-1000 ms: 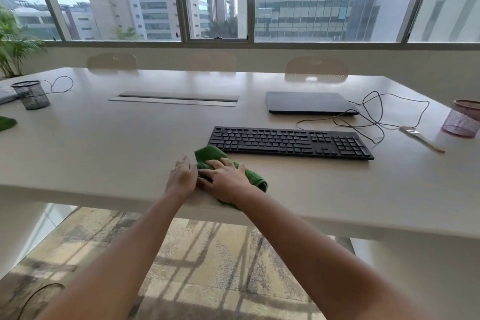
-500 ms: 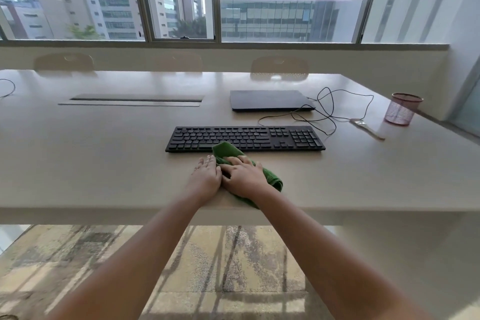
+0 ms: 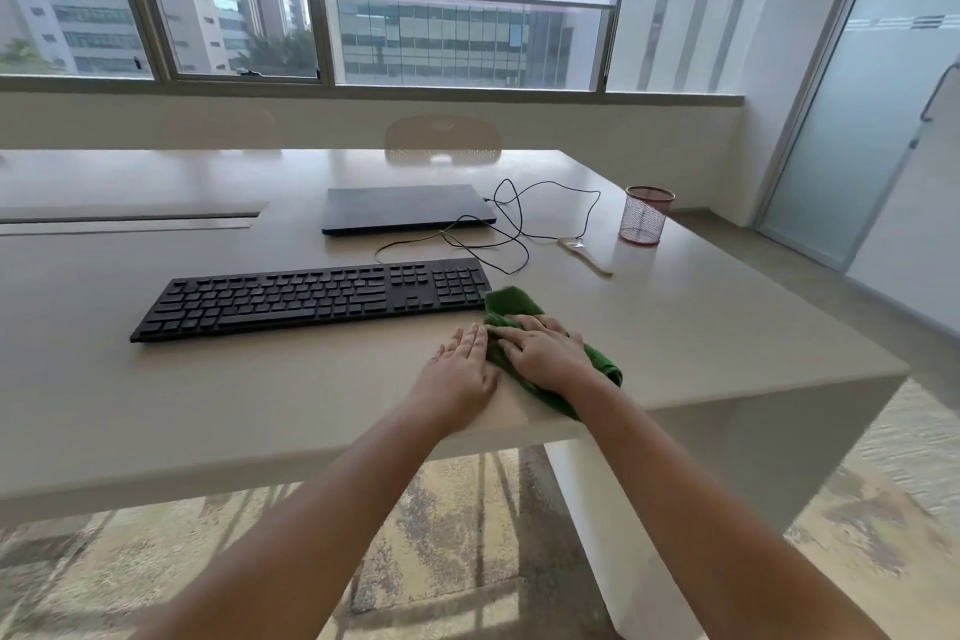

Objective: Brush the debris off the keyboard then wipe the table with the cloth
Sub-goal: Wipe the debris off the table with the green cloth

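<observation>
A black keyboard (image 3: 317, 296) lies across the middle of the beige table (image 3: 208, 405). Just off its right end, near the table's front edge, a crumpled green cloth (image 3: 511, 301) lies under my right hand (image 3: 545, 353), which presses it flat with straight fingers. My left hand (image 3: 462, 369) rests flat on the bare table beside it, its fingertips touching the cloth's left edge. A small brush (image 3: 584, 255) with a wooden handle lies to the right, behind the cloth.
A closed dark laptop (image 3: 405, 208) sits behind the keyboard, with a black cable (image 3: 519, 224) looping to its right. A pink mesh cup (image 3: 644, 216) stands near the table's right edge. A chair back (image 3: 441, 140) shows beyond the far side.
Both hands and the cloth have slid to the right along the table's front, from near the keyboard's left end to past its right end.
</observation>
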